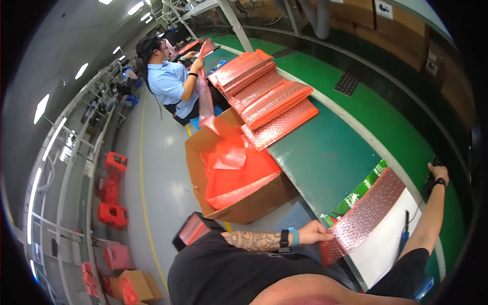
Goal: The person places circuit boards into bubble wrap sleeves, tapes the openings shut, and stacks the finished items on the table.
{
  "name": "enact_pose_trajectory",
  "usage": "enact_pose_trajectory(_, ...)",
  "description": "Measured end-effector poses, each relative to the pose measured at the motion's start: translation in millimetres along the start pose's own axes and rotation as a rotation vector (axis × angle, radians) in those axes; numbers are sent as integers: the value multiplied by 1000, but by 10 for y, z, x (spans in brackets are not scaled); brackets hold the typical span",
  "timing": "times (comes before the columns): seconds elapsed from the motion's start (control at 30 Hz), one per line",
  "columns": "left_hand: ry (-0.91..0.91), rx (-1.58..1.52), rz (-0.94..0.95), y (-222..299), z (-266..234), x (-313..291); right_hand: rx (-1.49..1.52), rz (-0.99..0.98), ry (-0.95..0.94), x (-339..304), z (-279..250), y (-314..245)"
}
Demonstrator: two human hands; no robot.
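Observation:
My left hand (pixel 313 233), a strap round its wrist, pinches the near edge of a strip of red bubble wrap (pixel 367 209). The strip lies across a white sheet (pixel 389 244) and beside a green printed strip (pixel 362 187) on the workbench. Stretched out to the far right, my right hand (pixel 438 174) has its fingers closed round a black piece (pixel 430 182) over the green conveyor belt. The piece's exact kind is hard to make out. A slim tool with a blue part (pixel 404 237) lies on the white sheet, near my right forearm.
Folded red bubble-wrap sheets (pixel 269 96) are stacked on the green bench (pixel 325 152). An open cardboard box (pixel 244 206) full of red wrap stands left of it. Black perforated pieces (pixel 346 84) lie on the belt. A co-worker in a blue shirt (pixel 170 84) handles wrap beyond.

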State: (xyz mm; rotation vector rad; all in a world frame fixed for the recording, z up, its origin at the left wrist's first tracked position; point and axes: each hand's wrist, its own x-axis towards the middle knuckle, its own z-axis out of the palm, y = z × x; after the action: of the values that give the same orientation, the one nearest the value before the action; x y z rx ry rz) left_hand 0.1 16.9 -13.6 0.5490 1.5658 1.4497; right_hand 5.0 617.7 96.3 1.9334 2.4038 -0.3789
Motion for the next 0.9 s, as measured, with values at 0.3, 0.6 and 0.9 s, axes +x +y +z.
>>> enact_pose_trajectory(0.3, -87, 11, -44, 99, -52, -12, 39, 6, 26, 248, -21, 600)
enact_pose_trajectory(0.6, -80, -17, -61, 139, -36, -67, 425, -125, 158, 2264, 660, 1885)
enact_pose_trajectory(0.9, -23, -49, -22, -112, -46, 58, 1591, -490, -424, 299, 611, -96)
